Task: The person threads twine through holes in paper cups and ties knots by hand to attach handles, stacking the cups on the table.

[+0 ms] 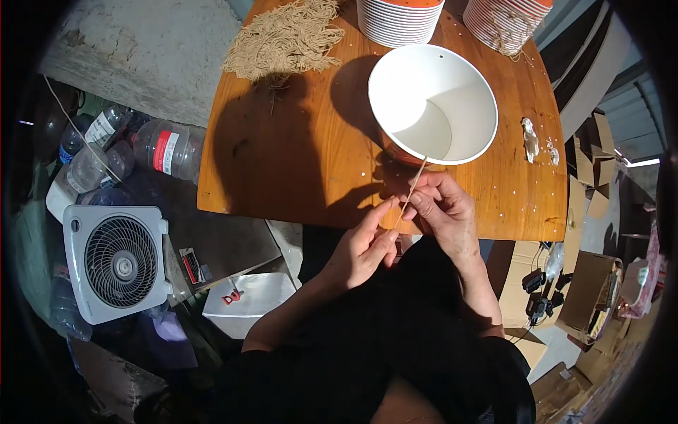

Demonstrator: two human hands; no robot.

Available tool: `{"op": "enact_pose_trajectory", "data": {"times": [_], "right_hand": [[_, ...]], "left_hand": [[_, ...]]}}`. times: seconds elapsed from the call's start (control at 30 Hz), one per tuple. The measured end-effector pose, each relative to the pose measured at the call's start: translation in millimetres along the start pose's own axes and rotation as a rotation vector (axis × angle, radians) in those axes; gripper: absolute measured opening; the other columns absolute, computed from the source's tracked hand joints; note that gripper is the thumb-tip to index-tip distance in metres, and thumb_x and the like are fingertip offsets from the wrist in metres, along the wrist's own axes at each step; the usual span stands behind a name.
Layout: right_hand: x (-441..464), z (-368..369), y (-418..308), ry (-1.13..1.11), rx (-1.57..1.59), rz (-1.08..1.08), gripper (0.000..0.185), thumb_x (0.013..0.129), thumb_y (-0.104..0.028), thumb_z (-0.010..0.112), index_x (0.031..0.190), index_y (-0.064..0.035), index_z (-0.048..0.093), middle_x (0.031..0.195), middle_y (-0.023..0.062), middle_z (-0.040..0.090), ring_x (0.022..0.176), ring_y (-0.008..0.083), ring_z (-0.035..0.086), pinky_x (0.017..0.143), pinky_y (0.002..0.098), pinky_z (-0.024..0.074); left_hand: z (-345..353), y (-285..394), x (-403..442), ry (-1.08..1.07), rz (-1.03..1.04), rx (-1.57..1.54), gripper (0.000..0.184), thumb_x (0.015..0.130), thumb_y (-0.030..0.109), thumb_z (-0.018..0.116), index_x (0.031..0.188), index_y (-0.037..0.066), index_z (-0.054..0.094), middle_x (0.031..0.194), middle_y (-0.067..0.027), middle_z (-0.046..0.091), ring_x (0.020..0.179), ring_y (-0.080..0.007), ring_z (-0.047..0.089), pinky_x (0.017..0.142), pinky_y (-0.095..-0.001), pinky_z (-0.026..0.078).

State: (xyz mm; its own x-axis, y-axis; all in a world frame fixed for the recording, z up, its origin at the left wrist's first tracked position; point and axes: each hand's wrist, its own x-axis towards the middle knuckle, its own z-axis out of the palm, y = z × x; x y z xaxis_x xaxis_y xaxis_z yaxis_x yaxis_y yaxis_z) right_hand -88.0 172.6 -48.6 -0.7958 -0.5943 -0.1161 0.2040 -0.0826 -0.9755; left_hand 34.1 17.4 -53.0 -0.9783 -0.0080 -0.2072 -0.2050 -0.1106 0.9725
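A white paper bucket (462, 113) stands on the wooden table, its open mouth facing up toward me and a small hole near its far rim. From the near rim a thin tan cord (418, 177) runs down to my hands. My right hand (450, 215) pinches this cord between thumb and fingertips just below the bucket. Lower and to the left, my left hand (364, 247) has thumb and index finger closed on the cord's lower part. Whether the cord passes through a hole at the near rim cannot be made out.
On the wooden table (339, 141) lie a heap of tan cords (286, 39) and two bucket stacks (399, 25), (505, 21). White scraps (530, 140) lie at right. Beside the table are a fan (116, 261), plastic bottles (166, 148) and cardboard boxes (590, 297).
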Motion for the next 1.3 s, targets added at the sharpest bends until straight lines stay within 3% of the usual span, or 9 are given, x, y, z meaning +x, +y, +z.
{"op": "enact_pose_trajectory", "data": {"times": [0.1, 0.2, 0.3, 0.43, 0.67, 0.8, 0.87, 1.0, 1.3], "right_hand": [[-0.4, 1.3, 9.0, 0.034, -0.028, -0.059, 0.014, 0.101, -0.004, 0.066, 0.114, 0.0007, 0.065, 0.092, 0.0024, 0.074, 0.078, 0.0084, 0.07, 0.068, 0.0207, 0.0539], [-1.9, -0.3, 10.1, 0.065, -0.208, -0.107, 0.013, 0.1, -0.005, 0.068, 0.112, -0.0004, 0.066, 0.087, 0.0024, 0.074, 0.076, 0.008, 0.07, 0.066, 0.021, 0.0543], [-3.5, -1.7, 4.9, 0.068, -0.238, -0.023, 0.01, 0.099, -0.007, 0.07, 0.107, -0.0012, 0.069, 0.086, 0.0021, 0.074, 0.076, 0.0068, 0.07, 0.064, 0.0213, 0.054], [0.2, -1.8, -0.4, 0.139, -0.498, -0.267, 0.011, 0.096, -0.006, 0.072, 0.106, -0.0003, 0.072, 0.087, 0.008, 0.075, 0.075, 0.0158, 0.073, 0.065, 0.0277, 0.0561], [-8.7, 4.6, -12.8, 0.169, -0.775, -0.386, 0.013, 0.097, -0.006, 0.071, 0.109, -0.0012, 0.069, 0.085, 0.0147, 0.071, 0.074, 0.0258, 0.073, 0.066, 0.0315, 0.0566], [-12.8, 5.8, -16.0, 0.211, -0.639, -0.209, 0.01, 0.097, -0.006, 0.071, 0.103, 0.0008, 0.067, 0.087, 0.009, 0.074, 0.077, 0.0138, 0.072, 0.071, 0.0276, 0.0564], [-12.1, 3.6, -9.2, 0.209, -0.564, -0.218, 0.01, 0.097, -0.006, 0.072, 0.102, 0.0006, 0.066, 0.086, 0.0071, 0.074, 0.076, 0.0128, 0.071, 0.07, 0.0272, 0.0561], [-13.8, 2.2, -6.9, 0.241, -0.484, -0.236, 0.011, 0.097, -0.009, 0.073, 0.098, -0.0005, 0.067, 0.083, 0.0044, 0.074, 0.076, 0.01, 0.071, 0.065, 0.0247, 0.0549], [-13.4, -2.2, -12.3, 0.211, -0.744, -0.501, 0.011, 0.09, -0.001, 0.076, 0.1, -0.0012, 0.069, 0.09, 0.0102, 0.066, 0.08, 0.0237, 0.067, 0.068, 0.0324, 0.0537]], "left_hand": [[-7.9, -5.2, -6.0, -0.108, -0.083, 0.073, 0.053, 0.109, 0.014, 0.049, 0.156, -0.002, 0.032, 0.091, -0.0088, 0.068, 0.088, -0.0151, 0.065, 0.088, -0.0309, 0.051], [-10.0, 8.3, -6.0, 0.067, 0.162, 0.422, 0.053, 0.103, 0.012, 0.06, 0.151, -0.002, 0.042, 0.127, -0.0166, 0.064, 0.117, -0.0219, 0.062, 0.104, -0.0358, 0.047], [-8.3, 24.3, 10.5, 0.132, 0.193, 0.229, 0.053, 0.101, 0.009, 0.062, 0.15, -0.002, 0.043, 0.125, -0.0162, 0.065, 0.114, -0.0225, 0.064, 0.103, -0.0347, 0.048], [4.3, 19.3, 37.4, 0.193, 0.363, 0.347, 0.047, 0.098, 0.007, 0.067, 0.143, -0.001, 0.053, 0.121, -0.0143, 0.066, 0.106, -0.0207, 0.066, 0.095, -0.0326, 0.052], [7.5, 21.8, 60.8, 0.405, 0.552, 0.337, 0.01, 0.093, 0.001, 0.072, 0.103, -0.002, 0.073, 0.091, -0.01, 0.069, 0.077, -0.0143, 0.065, 0.066, -0.028, 0.053], [5.9, 16.6, 53.7, 0.335, 0.412, 0.187, 0.012, 0.098, 0.003, 0.069, 0.108, -0.003, 0.071, 0.092, -0.0081, 0.07, 0.079, -0.0111, 0.064, 0.069, -0.0269, 0.054], [5.1, 19.0, 50.2, 0.192, 0.151, -0.285, 0.016, 0.103, 0.007, 0.063, 0.113, -0.004, 0.069, 0.098, -0.0082, 0.071, 0.092, -0.0127, 0.066, 0.085, -0.0288, 0.054], [-1.0, 16.6, 51.7, 0.109, 0.159, -0.258, 0.022, 0.106, 0.012, 0.059, 0.117, -0.007, 0.065, 0.101, -0.0085, 0.069, 0.093, -0.0135, 0.066, 0.087, -0.03, 0.055], [-1.7, 22.5, 51.6, 0.029, 0.023, -0.369, 0.025, 0.11, 0.017, 0.051, 0.121, -0.004, 0.059, 0.099, -0.0078, 0.065, 0.088, -0.014, 0.065, 0.082, -0.0276, 0.053]]}}
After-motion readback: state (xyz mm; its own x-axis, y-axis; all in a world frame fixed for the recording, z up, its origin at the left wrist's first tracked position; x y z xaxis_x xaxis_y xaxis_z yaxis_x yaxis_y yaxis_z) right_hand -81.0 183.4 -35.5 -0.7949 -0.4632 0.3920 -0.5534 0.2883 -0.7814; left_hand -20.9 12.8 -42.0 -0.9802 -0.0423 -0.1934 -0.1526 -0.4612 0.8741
